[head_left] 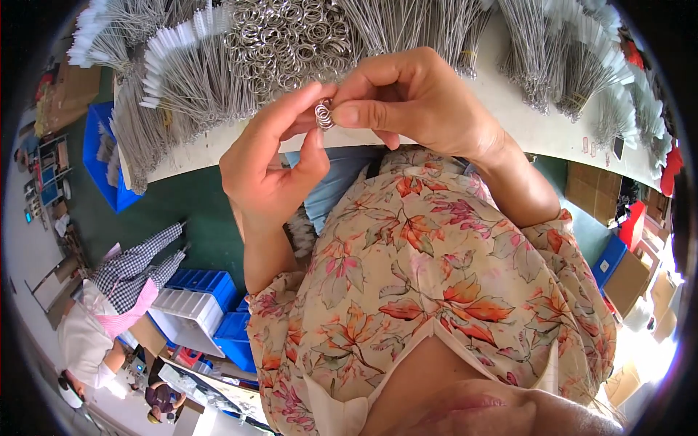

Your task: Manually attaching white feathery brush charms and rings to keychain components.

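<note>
Several small shiny metal rings [324, 115], like split key rings, are bunched between my fingertips just above the table's near edge. On one side my left hand [262, 160] is curled, its thumb and forefinger closed on the rings. From the other side my right hand [418, 102] pinches the same rings between thumb and bent forefinger. Right behind my hands lies a large heap of loose metal rings [294, 43]. Bundles of thin wire-handled brushes [189, 62] with white bristles flank the heap on the left, and more wire brushes [538, 54] lie at the right.
The pale table [200, 154] curves across in front of me. A blue bin [98, 156] stands by its left end; blue and grey crates [193, 309] are stacked at lower left. Another person in checked trousers [134, 280] is farther left. Cardboard boxes [592, 190] stand on the right.
</note>
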Tool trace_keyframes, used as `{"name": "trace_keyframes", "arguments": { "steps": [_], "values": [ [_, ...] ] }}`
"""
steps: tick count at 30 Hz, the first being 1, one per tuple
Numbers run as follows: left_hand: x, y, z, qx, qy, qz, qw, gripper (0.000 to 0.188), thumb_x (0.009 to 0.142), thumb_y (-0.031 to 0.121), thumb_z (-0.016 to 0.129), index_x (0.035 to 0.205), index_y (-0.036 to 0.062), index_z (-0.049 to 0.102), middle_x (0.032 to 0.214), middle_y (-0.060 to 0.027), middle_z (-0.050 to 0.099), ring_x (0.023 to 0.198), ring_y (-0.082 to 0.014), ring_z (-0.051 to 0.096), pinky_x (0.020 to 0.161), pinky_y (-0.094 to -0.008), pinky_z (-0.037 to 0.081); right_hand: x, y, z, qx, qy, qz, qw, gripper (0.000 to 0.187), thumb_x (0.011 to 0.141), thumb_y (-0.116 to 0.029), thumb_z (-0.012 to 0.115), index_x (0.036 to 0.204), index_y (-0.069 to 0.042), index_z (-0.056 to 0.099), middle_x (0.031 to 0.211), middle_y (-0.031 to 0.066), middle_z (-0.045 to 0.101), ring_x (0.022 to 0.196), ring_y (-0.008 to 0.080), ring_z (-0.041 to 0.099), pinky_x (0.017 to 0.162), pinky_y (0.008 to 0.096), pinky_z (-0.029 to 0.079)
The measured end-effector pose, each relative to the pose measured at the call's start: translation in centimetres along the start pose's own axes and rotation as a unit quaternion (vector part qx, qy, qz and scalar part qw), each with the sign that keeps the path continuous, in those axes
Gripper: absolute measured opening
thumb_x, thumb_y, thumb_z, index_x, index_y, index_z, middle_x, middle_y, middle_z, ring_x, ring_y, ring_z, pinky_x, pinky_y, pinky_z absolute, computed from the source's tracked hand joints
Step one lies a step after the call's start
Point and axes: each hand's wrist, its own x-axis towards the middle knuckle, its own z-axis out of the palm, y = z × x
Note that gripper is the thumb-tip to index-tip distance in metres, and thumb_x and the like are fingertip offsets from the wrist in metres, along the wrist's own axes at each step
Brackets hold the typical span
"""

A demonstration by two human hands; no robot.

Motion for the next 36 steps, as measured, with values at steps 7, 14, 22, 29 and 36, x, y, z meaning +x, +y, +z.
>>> {"name": "trace_keyframes", "arguments": {
  "steps": [7, 14, 22, 29, 36],
  "values": [
    [0.0, 0.5, 1.1, -0.055, 0.06, -0.032, 0.996, 0.035, 0.075, -0.011, 0.056, 0.11, -0.0089, 0.054, 0.101, -0.0191, 0.062, 0.085, -0.0176, 0.063, 0.074, -0.0268, 0.052, -0.1, 0.6, -0.1, 0.033, -0.011, 0.03, 0.999, 0.015, 0.082, -0.015, 0.064, 0.088, -0.001, 0.065, 0.07, 0.001, 0.06, 0.051, 0.0047, 0.048, 0.046, 0.0197, 0.04],
    [-0.1, 0.7, 0.3, -0.006, 0.046, -0.039, 0.998, 0.036, 0.075, -0.011, 0.057, 0.111, -0.0089, 0.054, 0.099, -0.0187, 0.062, 0.086, -0.0187, 0.063, 0.075, -0.0269, 0.052, 0.0, 1.4, 1.1, -0.021, 0.09, -0.13, 0.987, 0.013, 0.082, -0.013, 0.064, 0.088, -0.002, 0.065, 0.073, 0.0015, 0.062, 0.056, 0.0058, 0.053, 0.052, 0.0206, 0.045],
    [0.2, 0.0, 0.7, -0.036, 0.033, -0.03, 0.998, 0.036, 0.074, -0.012, 0.056, 0.11, -0.0091, 0.054, 0.098, -0.0178, 0.062, 0.086, -0.0183, 0.063, 0.075, -0.0267, 0.052, 0.2, 1.1, 0.2, -0.004, 0.05, -0.049, 0.998, 0.01, 0.081, -0.011, 0.065, 0.086, -0.002, 0.065, 0.071, 0.0015, 0.062, 0.055, 0.0046, 0.052, 0.05, 0.019, 0.043],
    [0.2, -0.4, 0.7, -0.066, 0.003, -0.053, 0.996, 0.036, 0.074, -0.012, 0.056, 0.109, -0.0091, 0.054, 0.101, -0.0187, 0.061, 0.089, -0.0186, 0.062, 0.075, -0.0262, 0.052, 0.3, 0.6, -0.8, -0.011, 0.006, 0.005, 1.0, 0.01, 0.08, -0.011, 0.065, 0.084, -0.002, 0.066, 0.069, 0.0007, 0.061, 0.051, 0.0044, 0.049, 0.048, 0.0185, 0.041],
    [0.7, -0.4, 0.8, -0.117, 0.023, -0.135, 0.984, 0.035, 0.078, -0.007, 0.056, 0.113, -0.0066, 0.052, 0.1, -0.0161, 0.062, 0.086, -0.0162, 0.062, 0.078, -0.0257, 0.05, 0.1, 2.6, -0.1, -0.004, 0.044, -0.054, 0.998, 0.012, 0.082, -0.013, 0.063, 0.087, -0.002, 0.064, 0.073, 0.0008, 0.061, 0.054, 0.0057, 0.051, 0.05, 0.0195, 0.042]
  ]
}}
